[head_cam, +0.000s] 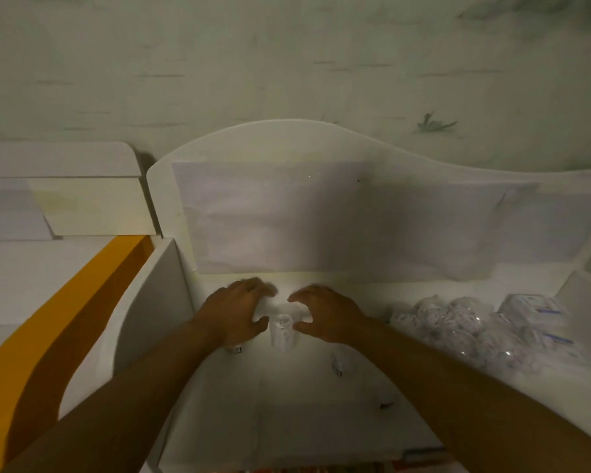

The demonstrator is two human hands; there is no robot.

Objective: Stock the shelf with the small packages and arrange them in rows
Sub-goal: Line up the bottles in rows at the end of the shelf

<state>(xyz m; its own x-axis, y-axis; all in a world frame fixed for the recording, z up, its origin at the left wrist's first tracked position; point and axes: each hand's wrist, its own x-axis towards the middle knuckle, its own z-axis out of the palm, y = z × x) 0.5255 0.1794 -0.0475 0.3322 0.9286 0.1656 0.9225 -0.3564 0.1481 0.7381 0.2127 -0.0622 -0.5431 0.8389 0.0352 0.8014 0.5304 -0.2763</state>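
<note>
Both my hands hover low over the white shelf (307, 397), near its back left corner. My left hand (238, 310) and my right hand (325, 314) face each other with fingers curled and spread. Between them stands a small clear package (282, 331) with white contents; whether either hand touches it I cannot tell. A further small package (338, 363) lies flat on the shelf under my right forearm. To the right lies a heap of small clear packages (458, 322) with white contents, some with blue labels.
A white back panel (287, 206) with a curved top rises behind the shelf. A white side wall (157, 302) bounds the left, with an orange strip (65, 319) beyond it. White boxes (82, 199) are stacked at the far left. A white divider (580, 291) stands at the right.
</note>
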